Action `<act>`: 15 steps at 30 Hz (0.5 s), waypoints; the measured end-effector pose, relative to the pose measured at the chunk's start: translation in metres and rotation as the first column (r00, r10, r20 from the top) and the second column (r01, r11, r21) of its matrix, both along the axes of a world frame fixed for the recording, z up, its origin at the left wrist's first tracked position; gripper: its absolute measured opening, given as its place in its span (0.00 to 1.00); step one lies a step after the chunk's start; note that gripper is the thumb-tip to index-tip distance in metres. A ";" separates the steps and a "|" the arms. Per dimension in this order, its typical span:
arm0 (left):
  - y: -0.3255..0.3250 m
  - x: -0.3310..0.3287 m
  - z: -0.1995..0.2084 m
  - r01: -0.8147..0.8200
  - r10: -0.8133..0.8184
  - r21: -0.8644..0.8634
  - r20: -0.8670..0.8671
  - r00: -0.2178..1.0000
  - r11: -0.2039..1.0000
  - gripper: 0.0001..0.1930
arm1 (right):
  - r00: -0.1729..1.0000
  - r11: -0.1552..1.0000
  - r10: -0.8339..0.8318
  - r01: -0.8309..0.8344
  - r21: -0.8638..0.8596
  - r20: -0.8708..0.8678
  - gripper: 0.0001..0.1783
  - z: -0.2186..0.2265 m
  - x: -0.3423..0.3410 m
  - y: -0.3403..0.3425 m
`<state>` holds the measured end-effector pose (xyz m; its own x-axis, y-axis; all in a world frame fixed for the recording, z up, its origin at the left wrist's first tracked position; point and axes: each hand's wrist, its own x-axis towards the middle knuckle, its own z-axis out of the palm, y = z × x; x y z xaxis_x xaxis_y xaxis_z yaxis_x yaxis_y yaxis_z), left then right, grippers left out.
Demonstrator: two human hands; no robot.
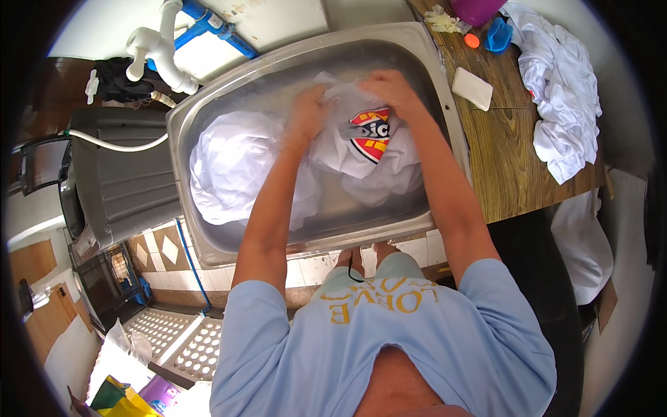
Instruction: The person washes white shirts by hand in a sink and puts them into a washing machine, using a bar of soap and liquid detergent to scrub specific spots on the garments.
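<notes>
A wet white garment [333, 153] with a red, yellow and black print lies in the water of a metal sink [182, 174]. My left hand [308, 111], somewhat blurred, is closed on its far left part. At its far right part my right hand [388, 90] has its fingers wrapped round the cloth. Between the two hands the fabric is bunched up. Another heap of white cloth [233, 167] bulges out of the water in the left half of the sink, apart from my right hand.
A white tap [149, 52] stands beyond the sink's far left corner. On the wooden counter [511, 167] at right lie a soap bar [472, 88], a blue scoop-like item [497, 36], an orange cap [472, 41] and white clothes [563, 97]. A grey plastic chair [128, 170] stands at left.
</notes>
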<state>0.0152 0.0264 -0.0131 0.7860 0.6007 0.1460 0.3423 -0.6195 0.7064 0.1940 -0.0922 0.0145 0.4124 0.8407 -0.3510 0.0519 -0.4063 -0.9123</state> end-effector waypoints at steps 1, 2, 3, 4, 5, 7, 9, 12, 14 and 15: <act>0.005 0.000 0.008 -0.023 0.014 -0.292 -0.032 0.999 0.956 0.10 | 0.916 0.981 -0.047 0.118 0.156 -0.399 0.10 0.006 0.000 -0.003; 0.011 -0.001 0.016 -0.051 0.018 -0.559 -0.065 0.998 0.828 0.10 | 0.835 0.962 -0.047 0.187 0.201 -0.549 0.10 0.012 0.001 -0.005; 0.017 -0.003 0.023 0.023 0.005 -0.639 0.043 0.999 0.769 0.09 | 0.730 0.937 -0.034 0.261 0.231 -0.683 0.10 0.018 0.003 -0.008; 0.025 -0.004 0.031 0.113 -0.003 -0.702 0.155 0.988 0.703 0.09 | 0.607 0.907 -0.010 0.340 0.249 -0.794 0.10 0.026 0.005 -0.010; 0.031 -0.005 0.039 0.208 -0.001 -0.748 0.267 0.964 0.631 0.09 | 0.585 0.886 -0.016 0.384 0.259 -0.811 0.08 0.027 0.006 -0.010; 0.037 -0.006 0.052 0.279 0.003 -0.756 0.348 0.937 0.591 0.08 | 0.579 0.870 -0.043 0.422 0.254 -0.815 0.08 0.029 0.006 -0.011; 0.036 -0.006 0.061 0.318 0.029 -0.771 0.398 0.917 0.552 0.07 | 0.580 0.867 0.007 0.403 0.294 -0.815 0.09 0.020 0.012 -0.012; 0.029 -0.009 0.068 0.299 0.098 -0.804 0.402 0.911 0.514 0.06 | 0.564 0.856 0.045 0.404 0.323 -0.824 0.08 0.026 0.009 -0.012; 0.022 -0.009 0.071 0.266 0.133 -0.813 0.384 0.914 0.519 0.06 | 0.569 0.842 0.042 0.422 0.335 -0.822 0.08 0.030 0.006 -0.012; 0.022 -0.009 0.071 0.265 0.139 -0.805 0.392 0.910 0.531 0.06 | 0.570 0.835 0.040 0.431 0.341 -0.821 0.08 0.031 0.005 -0.012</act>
